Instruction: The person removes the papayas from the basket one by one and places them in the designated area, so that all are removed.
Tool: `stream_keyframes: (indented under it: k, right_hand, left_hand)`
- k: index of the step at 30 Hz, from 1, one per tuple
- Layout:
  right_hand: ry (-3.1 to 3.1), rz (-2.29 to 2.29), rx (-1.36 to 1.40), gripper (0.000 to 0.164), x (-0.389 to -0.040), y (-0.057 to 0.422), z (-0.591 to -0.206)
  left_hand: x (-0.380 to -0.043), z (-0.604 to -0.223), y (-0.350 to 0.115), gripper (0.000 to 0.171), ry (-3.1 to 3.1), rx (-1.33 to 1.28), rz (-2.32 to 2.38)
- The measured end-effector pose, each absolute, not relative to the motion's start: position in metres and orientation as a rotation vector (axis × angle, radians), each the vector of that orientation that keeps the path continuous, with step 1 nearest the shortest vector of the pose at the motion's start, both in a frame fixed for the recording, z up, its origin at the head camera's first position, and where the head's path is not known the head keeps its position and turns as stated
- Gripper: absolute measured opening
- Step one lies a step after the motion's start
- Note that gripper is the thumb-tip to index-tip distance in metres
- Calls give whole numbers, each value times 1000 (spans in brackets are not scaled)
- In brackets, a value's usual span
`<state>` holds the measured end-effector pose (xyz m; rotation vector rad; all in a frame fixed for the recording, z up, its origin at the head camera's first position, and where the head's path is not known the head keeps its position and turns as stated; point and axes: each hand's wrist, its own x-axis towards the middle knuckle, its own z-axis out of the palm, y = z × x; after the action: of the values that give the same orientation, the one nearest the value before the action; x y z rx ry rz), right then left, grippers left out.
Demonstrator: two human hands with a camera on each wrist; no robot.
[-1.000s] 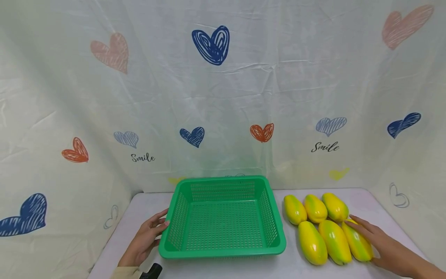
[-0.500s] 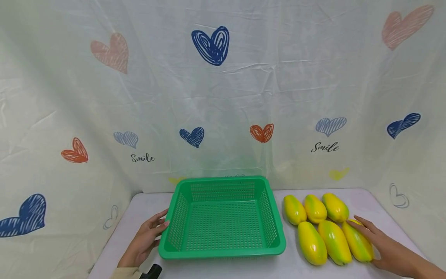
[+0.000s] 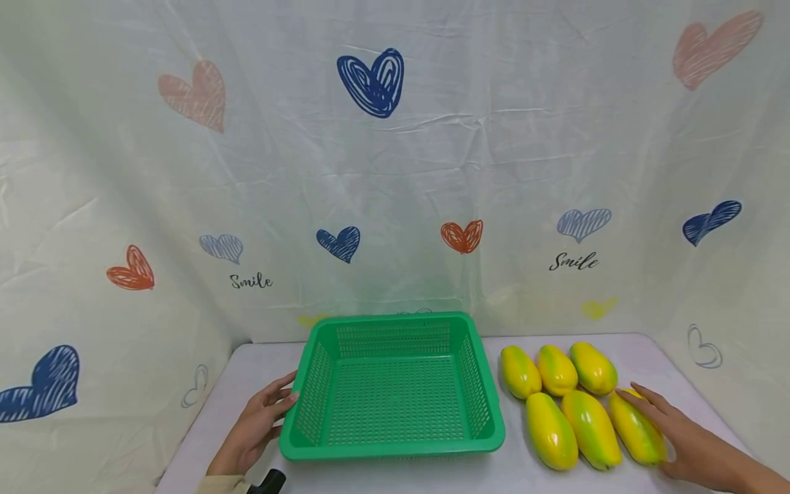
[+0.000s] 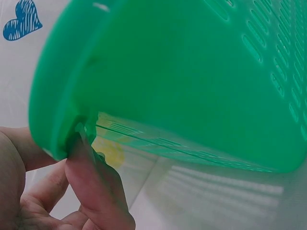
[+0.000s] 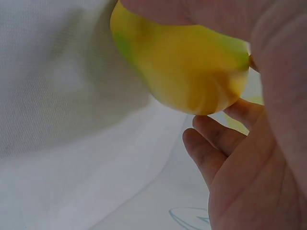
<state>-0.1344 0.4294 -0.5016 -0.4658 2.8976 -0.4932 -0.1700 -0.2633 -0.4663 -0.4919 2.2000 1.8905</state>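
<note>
A green plastic basket [image 3: 395, 451] with perforated walls stands mid-table with nothing inside. My left hand [image 3: 256, 420] pinches its left rim; the left wrist view shows the thumb and fingers [image 4: 98, 191] at the rim's edge. To the right lie several yellow-green papayas in two rows. My right hand [image 3: 688, 439] holds the front row's rightmost papaya [image 3: 636, 427], thumb on the near side and fingers over the far end. Up close in the right wrist view, that papaya [image 5: 180, 67] sits between the thumb and fingers, low over the white cloth.
The other front papayas [image 3: 551, 432] lie between the basket and my right hand, with the back row [image 3: 558, 370] behind them. A dark object [image 3: 269, 481] shows by the left sleeve. A heart-printed curtain [image 3: 395, 171] hangs behind the white table [image 3: 216, 384].
The papaya in my right hand has shifted slightly right, widening the gap to its neighbour, and the hand has moved with it. The left hand keeps its hold on the basket.
</note>
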Motion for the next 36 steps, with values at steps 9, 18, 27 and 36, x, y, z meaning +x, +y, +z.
stream_keyframes:
  k: [9, 18, 27, 36]
  right_hand:
    - [2918, -496, -461, 116, -133, 430, -501]
    - [2825, -580, -358, 111, -135, 422, -499]
    - [2761, -647, -258, 121, -134, 419, -500]
    - [2884, -537, -443, 122, -132, 428, -502]
  left_hand:
    - [-170, -468, -265, 59, 2193, -484, 1909]
    - [-170, -467, -265, 59, 2184, -481, 1914]
    - [-170, -468, -264, 59, 2187, -495, 1918]
    - [-171, -467, -265, 60, 2184, -486, 1909]
